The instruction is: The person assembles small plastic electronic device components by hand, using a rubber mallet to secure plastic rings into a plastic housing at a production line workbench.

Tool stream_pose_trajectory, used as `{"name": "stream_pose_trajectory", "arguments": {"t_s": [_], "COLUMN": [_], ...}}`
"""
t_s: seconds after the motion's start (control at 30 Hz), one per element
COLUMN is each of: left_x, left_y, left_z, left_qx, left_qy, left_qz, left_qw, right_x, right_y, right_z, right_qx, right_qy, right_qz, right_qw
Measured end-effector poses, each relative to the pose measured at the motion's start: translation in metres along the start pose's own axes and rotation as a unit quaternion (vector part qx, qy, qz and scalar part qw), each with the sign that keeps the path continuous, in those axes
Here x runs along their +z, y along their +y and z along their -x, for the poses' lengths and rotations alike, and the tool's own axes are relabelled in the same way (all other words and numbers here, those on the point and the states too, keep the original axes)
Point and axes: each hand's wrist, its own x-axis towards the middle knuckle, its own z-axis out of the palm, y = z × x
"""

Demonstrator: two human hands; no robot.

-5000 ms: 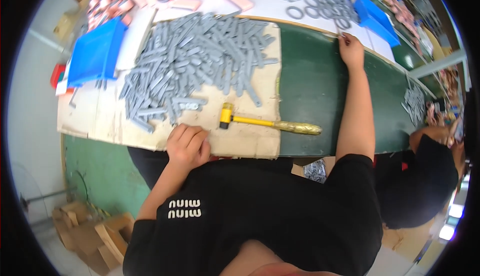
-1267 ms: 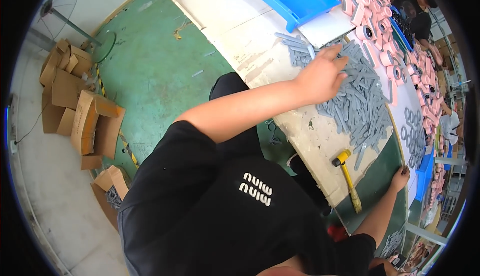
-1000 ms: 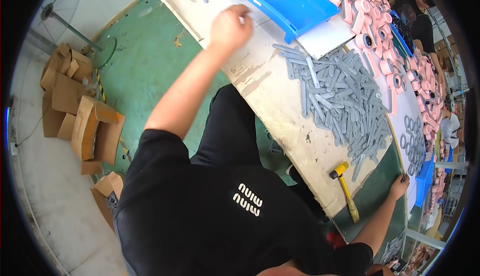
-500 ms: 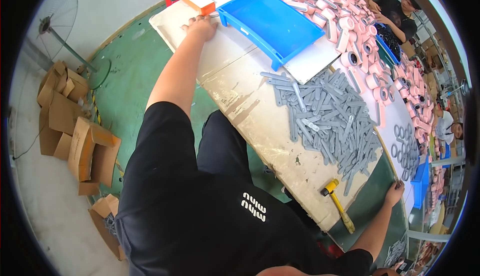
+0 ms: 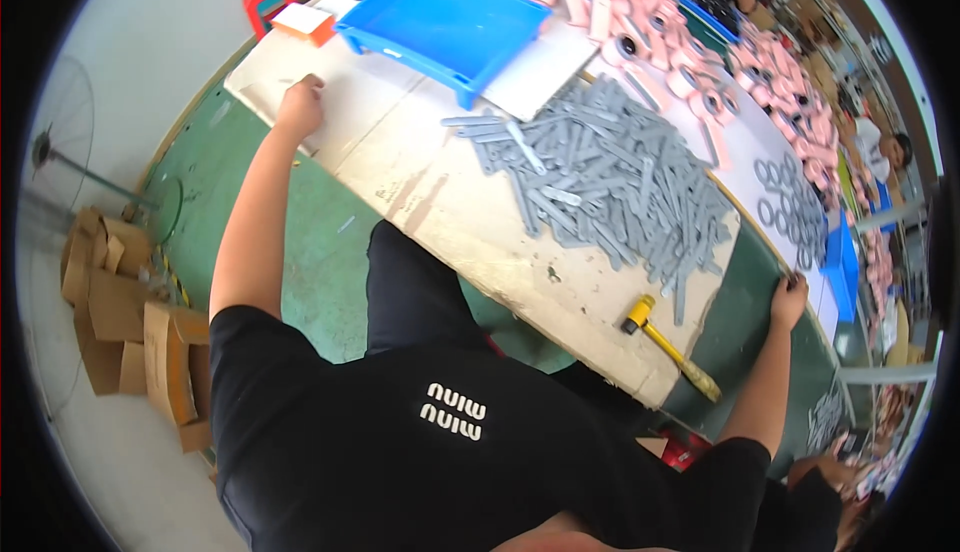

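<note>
Here, grey strips (image 5: 620, 177), long axes pointing many ways, left hand (image 5: 301, 108) curled, right hand (image 5: 789, 302) curled, contents unclear

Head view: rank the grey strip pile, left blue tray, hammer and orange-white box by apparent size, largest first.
1. Grey strip pile
2. Left blue tray
3. Hammer, orange-white box: unsure; hammer longer, box broader.

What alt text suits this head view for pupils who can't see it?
A person's left hand is near a blue tray, the right hand near grey rings; piled grey strips and a yellow hammer lie on the table.
</note>
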Motion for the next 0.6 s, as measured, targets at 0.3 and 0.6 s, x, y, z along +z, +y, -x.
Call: {"name": "stream_pose_trajectory", "arguments": {"t_s": [0.3,0.6], "left_x": [0.018,0.030], "left_y": [-0.023,0.007], "left_z": [-0.003,-0.004], "left_qx": [-0.003,0.097], "left_qy": [0.025,0.078], "left_qz": [-0.109,-0.113], "left_qw": [0.994,0.986], "right_x": [-0.009,-0.022], "right_y": [-0.031,-0.045], "right_z": [0.005,0.008], "right_qx": [0.000,0.031], "right_qy": [0.024,0.009], "right_qz": [0.042,0.058], "right_qw": [0.999,0.998]}}
